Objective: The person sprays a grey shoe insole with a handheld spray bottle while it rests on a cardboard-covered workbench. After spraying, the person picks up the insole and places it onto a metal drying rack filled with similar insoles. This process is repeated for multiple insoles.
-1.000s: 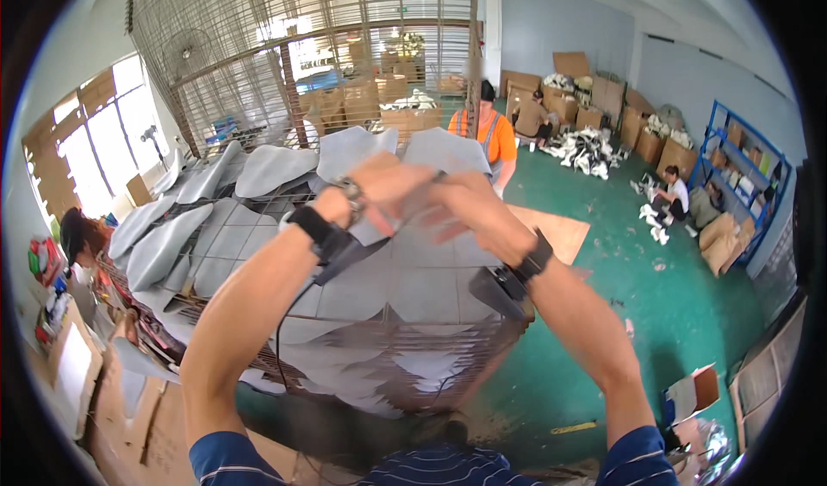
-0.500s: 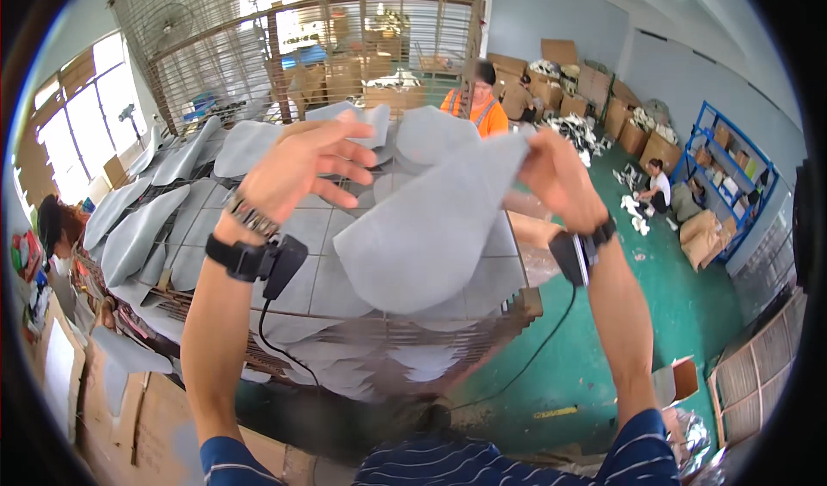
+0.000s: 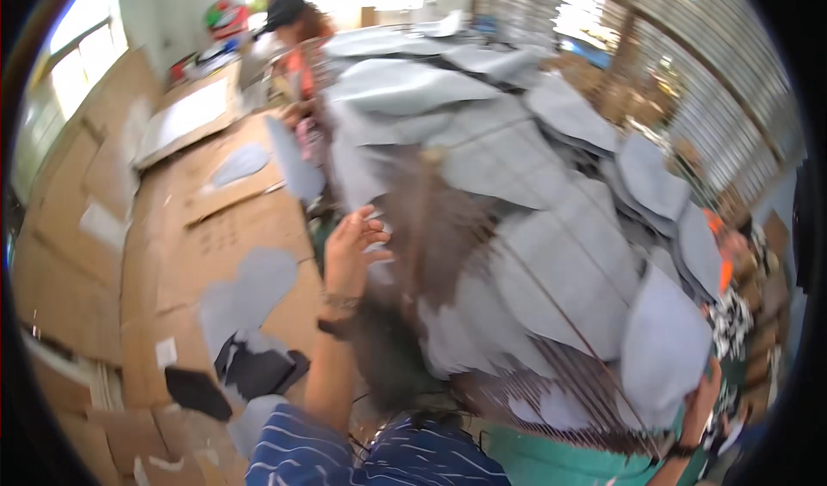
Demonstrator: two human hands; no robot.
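The picture is motion-blurred. My left hand [image 3: 351,252] is raised with its fingers apart and nothing in it, just in front of a big heap of grey felt-like sheets [image 3: 517,167] stacked on a wire rack. My right hand [image 3: 702,398] is low at the right edge. It grips the lower corner of one grey sheet [image 3: 662,346], which stands up beside the heap. A dark band sits on each wrist.
Brown cardboard [image 3: 215,236] covers the surface to my left, with grey cut-outs [image 3: 250,284] and black pieces [image 3: 258,372] lying on it. A person in a dark cap [image 3: 289,21] stands at the far end. Another person in orange [image 3: 722,258] is at the right. Green floor [image 3: 551,464] shows below.
The view has swung to the left. My left hand has let go of the grey sheet and pulled back. My right hand has carried the sheet down to the right.
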